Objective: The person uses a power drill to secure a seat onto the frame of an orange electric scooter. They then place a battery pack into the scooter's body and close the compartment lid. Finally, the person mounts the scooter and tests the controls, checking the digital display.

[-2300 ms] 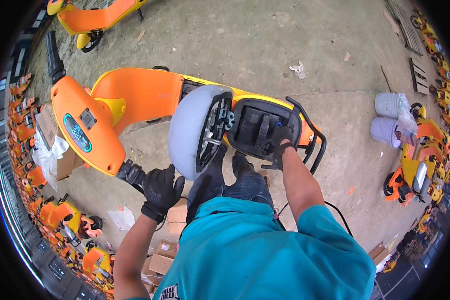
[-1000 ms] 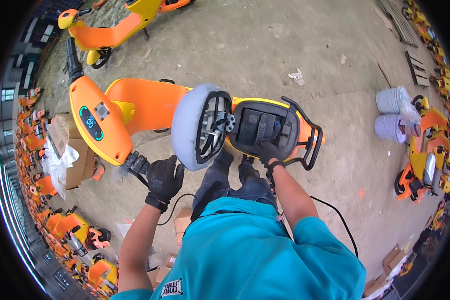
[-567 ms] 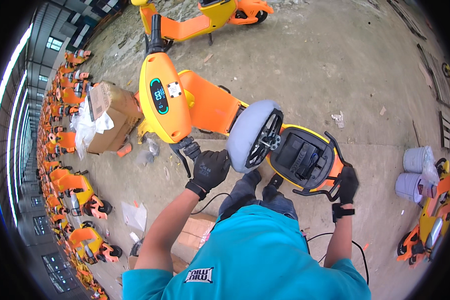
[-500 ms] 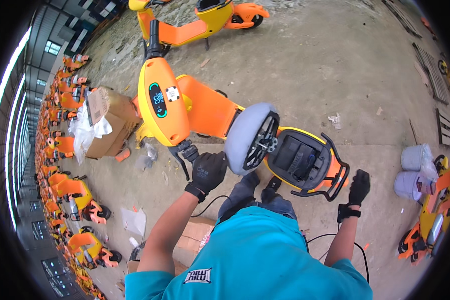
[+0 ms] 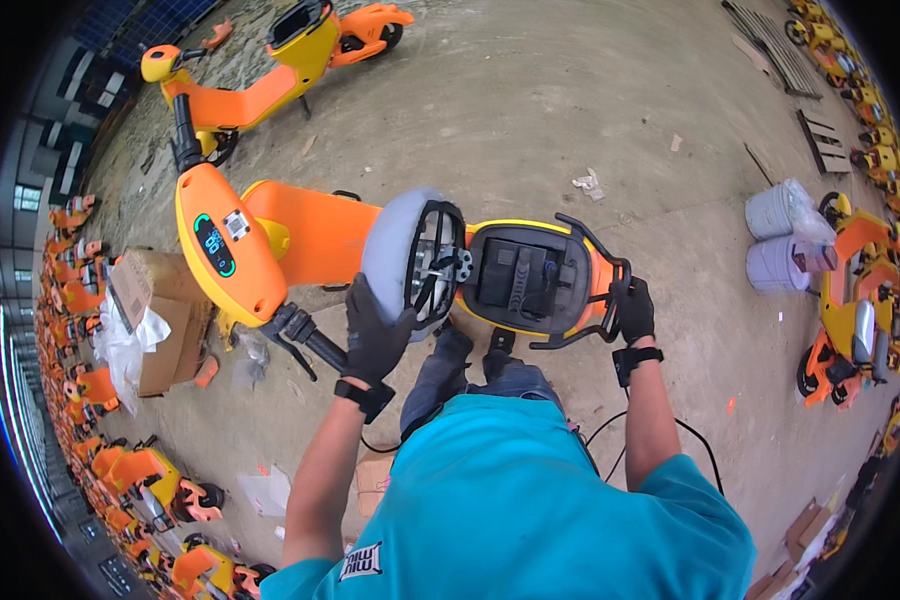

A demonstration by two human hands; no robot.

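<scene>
An orange and yellow electric scooter stands before me, its lit display [image 5: 213, 246] on the left. The grey seat [image 5: 390, 265] is tipped up, black underside facing right. My left hand [image 5: 375, 335], in a black glove, lies against the seat's near edge beside the handlebar grip [image 5: 320, 345], thumb and fingers apart. Under the raised seat, the open storage compartment [image 5: 490, 312] shows a black box [image 5: 510, 275] and a cable. My right hand [image 5: 634, 312], also gloved, is closed around the black rear rack [image 5: 605, 265]; its fingertips are partly hidden.
Another orange scooter [image 5: 255, 100] stands at the far left. Left of mine is a cardboard box [image 5: 165, 340] with plastic wrap. At right are two buckets [image 5: 775, 265], another scooter [image 5: 860, 290] and wooden pallets [image 5: 825, 145]. Rows of scooters line the left side.
My left hand has gone from beside the handlebar grip to the seat's edge. My right hand has come in from free air onto the rear rack. The whole view has shifted.
</scene>
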